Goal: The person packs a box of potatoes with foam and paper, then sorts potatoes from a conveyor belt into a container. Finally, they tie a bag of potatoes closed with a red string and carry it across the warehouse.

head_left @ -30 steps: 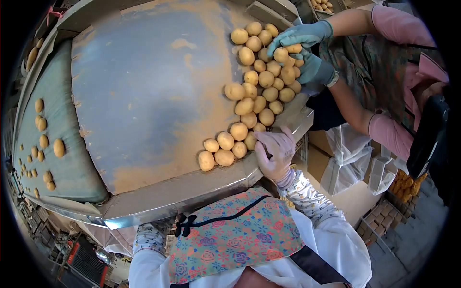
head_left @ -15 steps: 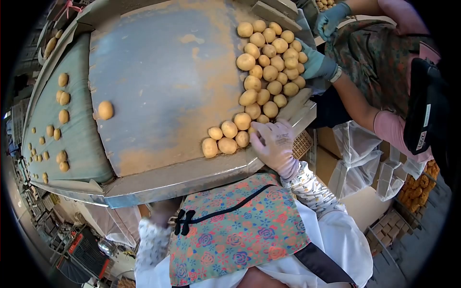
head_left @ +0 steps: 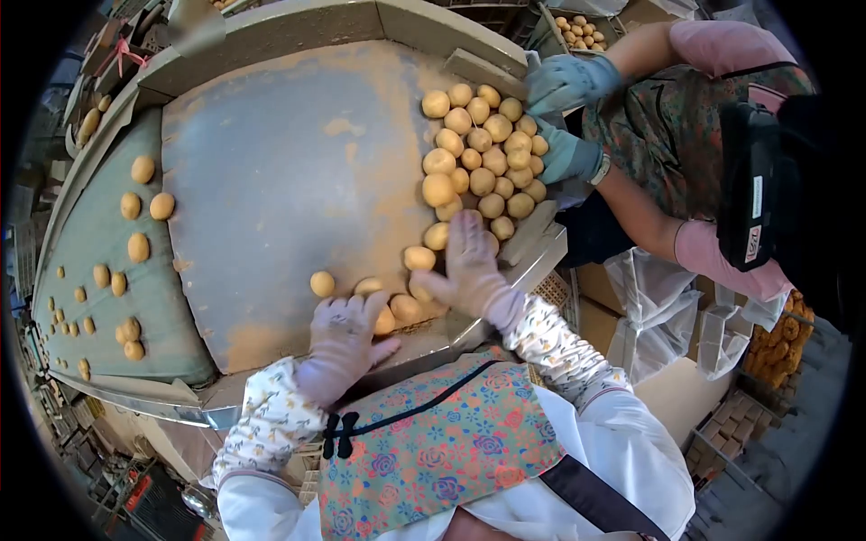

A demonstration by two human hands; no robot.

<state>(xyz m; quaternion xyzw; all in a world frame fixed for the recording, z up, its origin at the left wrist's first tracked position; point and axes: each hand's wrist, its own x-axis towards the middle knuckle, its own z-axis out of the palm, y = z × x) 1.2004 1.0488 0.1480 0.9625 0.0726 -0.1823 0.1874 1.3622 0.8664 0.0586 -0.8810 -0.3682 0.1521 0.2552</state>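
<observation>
Both of my hands are gloved and rest over the near right part of the metal table [head_left: 271, 198]. My left hand [head_left: 345, 341] lies with its fingers spread beside a few potatoes [head_left: 406, 308] at the near edge. One single potato [head_left: 322, 284] sits just beyond its fingertips. My right hand [head_left: 471, 270] is spread too, its fingertips touching the lower end of a large cluster of round yellow potatoes [head_left: 478, 140]. Neither hand is closed round a potato.
A green conveyor belt [head_left: 108, 243] with scattered potatoes is at the left. Across the right edge, a person's gloved hands [head_left: 566, 83] are at the potato cluster. Raised metal rims [head_left: 298, 36] border the table. Plastic bags [head_left: 645, 316] hang at the right.
My left hand has come up from near the apron onto the table. My right hand has shifted left. The co-worker's upper hand has moved down to the cluster. The view has shifted.
</observation>
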